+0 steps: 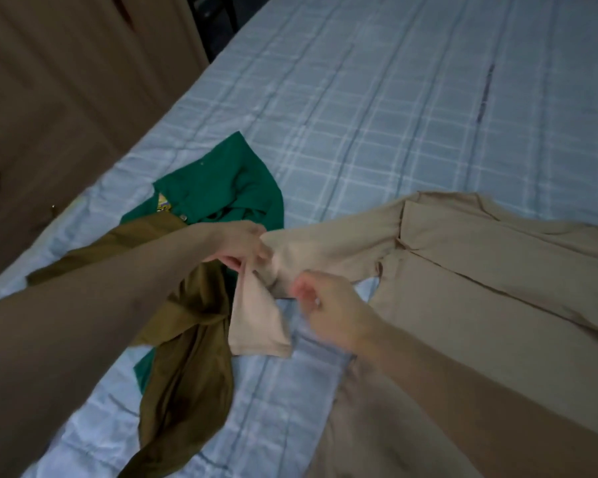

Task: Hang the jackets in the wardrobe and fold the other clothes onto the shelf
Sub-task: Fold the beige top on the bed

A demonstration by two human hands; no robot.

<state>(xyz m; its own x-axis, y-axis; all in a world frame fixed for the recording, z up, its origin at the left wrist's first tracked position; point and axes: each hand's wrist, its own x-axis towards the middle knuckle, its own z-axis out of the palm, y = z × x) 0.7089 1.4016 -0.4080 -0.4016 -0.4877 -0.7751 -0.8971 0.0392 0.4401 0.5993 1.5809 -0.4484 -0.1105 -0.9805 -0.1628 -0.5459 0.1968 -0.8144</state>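
Beige garment lies spread across the right of the frame on the blue checked bed. Left hand pinches its sleeve at centre, the cuff end hanging down. Right hand is beside the sleeve, fingers curled; its grip cannot be determined. Green garment and olive garment lie at centre left.

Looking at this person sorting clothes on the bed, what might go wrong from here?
The left hand pinches the beige shirt by its sleeve only; lifting from there would likely drag the laid-out body askew. The sleeve end hangs over the olive garment, so the two may tangle. That olive garment and the green shirt lie crumpled near the edge of the bed and might slide off.
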